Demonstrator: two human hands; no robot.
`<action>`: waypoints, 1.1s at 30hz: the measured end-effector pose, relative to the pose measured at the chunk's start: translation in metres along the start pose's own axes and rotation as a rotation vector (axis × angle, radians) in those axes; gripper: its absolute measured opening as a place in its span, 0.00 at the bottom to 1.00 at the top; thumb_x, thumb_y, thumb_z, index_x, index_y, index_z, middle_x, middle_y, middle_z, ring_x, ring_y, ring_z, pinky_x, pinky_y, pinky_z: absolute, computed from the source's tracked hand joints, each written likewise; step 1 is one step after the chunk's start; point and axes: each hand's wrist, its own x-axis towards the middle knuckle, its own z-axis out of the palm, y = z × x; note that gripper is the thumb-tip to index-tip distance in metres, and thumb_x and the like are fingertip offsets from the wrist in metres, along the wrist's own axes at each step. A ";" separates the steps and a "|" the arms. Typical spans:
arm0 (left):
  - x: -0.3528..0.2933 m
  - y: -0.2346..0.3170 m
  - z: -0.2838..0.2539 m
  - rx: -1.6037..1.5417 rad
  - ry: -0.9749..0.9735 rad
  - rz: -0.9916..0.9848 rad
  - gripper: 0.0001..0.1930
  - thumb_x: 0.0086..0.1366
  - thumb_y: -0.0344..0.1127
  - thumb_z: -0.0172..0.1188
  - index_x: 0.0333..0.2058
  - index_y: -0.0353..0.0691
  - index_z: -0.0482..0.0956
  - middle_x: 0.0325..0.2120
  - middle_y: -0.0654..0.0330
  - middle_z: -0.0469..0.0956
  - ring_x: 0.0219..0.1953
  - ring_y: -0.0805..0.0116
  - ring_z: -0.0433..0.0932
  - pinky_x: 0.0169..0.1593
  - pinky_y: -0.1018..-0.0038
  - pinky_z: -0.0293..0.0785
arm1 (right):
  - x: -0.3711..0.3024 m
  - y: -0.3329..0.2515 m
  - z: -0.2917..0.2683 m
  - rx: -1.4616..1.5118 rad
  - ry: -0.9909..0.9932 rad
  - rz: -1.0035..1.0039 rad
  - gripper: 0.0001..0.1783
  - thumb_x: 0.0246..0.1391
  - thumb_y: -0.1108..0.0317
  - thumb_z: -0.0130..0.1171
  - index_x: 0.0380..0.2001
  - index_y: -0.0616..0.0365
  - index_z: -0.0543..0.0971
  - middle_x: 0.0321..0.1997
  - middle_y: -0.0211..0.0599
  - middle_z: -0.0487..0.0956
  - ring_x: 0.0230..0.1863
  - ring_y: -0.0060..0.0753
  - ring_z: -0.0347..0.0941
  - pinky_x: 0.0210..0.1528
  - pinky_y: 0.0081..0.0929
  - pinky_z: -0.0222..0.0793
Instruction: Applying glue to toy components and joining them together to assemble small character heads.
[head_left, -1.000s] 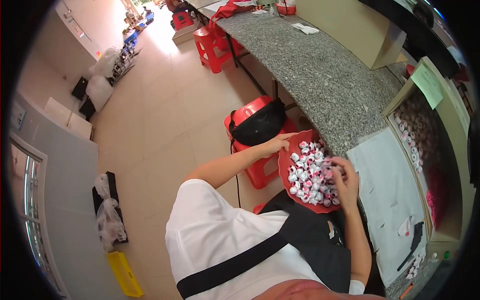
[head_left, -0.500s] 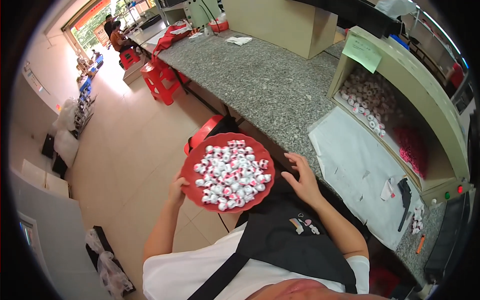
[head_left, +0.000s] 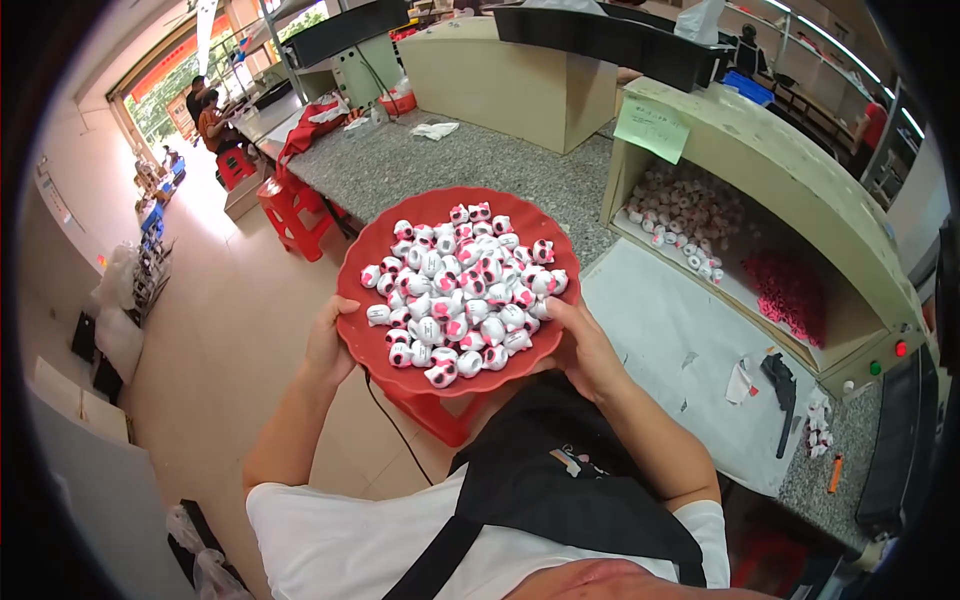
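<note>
A red plate with a scalloped rim [head_left: 375,225] is held up in front of me, between both hands. Heaped on it are many small white animal-head figures [head_left: 455,290] with pink and black markings. My left hand [head_left: 330,335] grips the left rim, thumb on top and fingers underneath. On the opposite side my right hand [head_left: 585,345] clasps the rim, its thumb over the edge close to the figures. The fingers of both hands are mostly hidden below the plate.
A grey granite workbench [head_left: 400,165] runs along the far side. White sheeting [head_left: 670,350] covers its right part, with a black tool [head_left: 780,390] on it. An open-fronted box [head_left: 730,110] holds white figures and pink pieces. Red stools [head_left: 290,220] stand by the bench.
The plate has come up closer to me. My right hand, which was free beside it, now holds its right rim. The view has shifted somewhat.
</note>
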 end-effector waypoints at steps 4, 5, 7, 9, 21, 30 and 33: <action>0.037 0.002 0.045 -0.065 -0.112 -0.060 0.23 0.51 0.35 0.41 0.47 0.33 0.57 0.44 0.52 0.64 0.45 0.59 0.65 0.50 0.64 0.59 | 0.008 -0.040 -0.020 -0.088 0.102 -0.049 0.31 0.47 0.49 0.40 0.50 0.55 0.52 0.46 0.42 0.64 0.41 0.35 0.67 0.30 0.32 0.71; 0.047 0.002 0.051 -0.060 -0.100 -0.025 0.23 0.50 0.35 0.41 0.46 0.33 0.58 0.44 0.51 0.64 0.45 0.58 0.65 0.50 0.62 0.58 | 0.012 -0.048 -0.027 -0.077 0.080 -0.056 0.31 0.47 0.49 0.40 0.50 0.55 0.52 0.46 0.42 0.64 0.40 0.35 0.67 0.30 0.33 0.71; 0.074 0.020 0.084 -0.151 -0.134 0.040 0.22 0.49 0.34 0.42 0.45 0.33 0.60 0.43 0.52 0.65 0.44 0.58 0.66 0.50 0.62 0.59 | 0.026 -0.083 -0.041 0.045 -0.032 -0.070 0.33 0.48 0.45 0.36 0.53 0.53 0.48 0.48 0.42 0.62 0.41 0.39 0.66 0.32 0.38 0.70; 0.101 0.047 0.106 -0.114 -0.139 0.009 0.21 0.48 0.35 0.42 0.43 0.34 0.62 0.40 0.54 0.67 0.42 0.60 0.67 0.48 0.63 0.61 | 0.028 -0.105 -0.044 -0.001 -0.009 -0.239 0.31 0.50 0.47 0.33 0.55 0.47 0.42 0.50 0.45 0.58 0.42 0.42 0.65 0.32 0.38 0.70; 0.351 0.235 0.270 0.075 -0.107 0.431 0.22 0.47 0.36 0.38 0.43 0.36 0.56 0.42 0.47 0.60 0.45 0.50 0.62 0.44 0.49 0.62 | 0.000 -0.089 -0.125 -0.213 0.011 0.152 0.17 0.49 0.69 0.44 0.45 0.61 0.63 0.38 0.39 0.69 0.35 0.25 0.68 0.34 0.20 0.68; 0.540 0.204 0.360 0.183 0.006 0.458 0.25 0.50 0.37 0.36 0.50 0.52 0.48 0.47 0.52 0.54 0.45 0.45 0.59 0.36 0.39 0.58 | 0.000 -0.100 -0.168 -0.079 0.220 0.215 0.16 0.52 0.66 0.41 0.44 0.60 0.62 0.40 0.39 0.68 0.37 0.26 0.67 0.37 0.19 0.64; 0.571 0.197 0.375 0.482 0.129 0.622 0.25 0.51 0.39 0.36 0.51 0.52 0.51 0.46 0.49 0.59 0.45 0.47 0.62 0.42 0.49 0.59 | 0.003 -0.106 -0.181 -0.046 0.277 0.206 0.17 0.52 0.66 0.41 0.44 0.61 0.62 0.39 0.40 0.68 0.37 0.26 0.67 0.37 0.19 0.64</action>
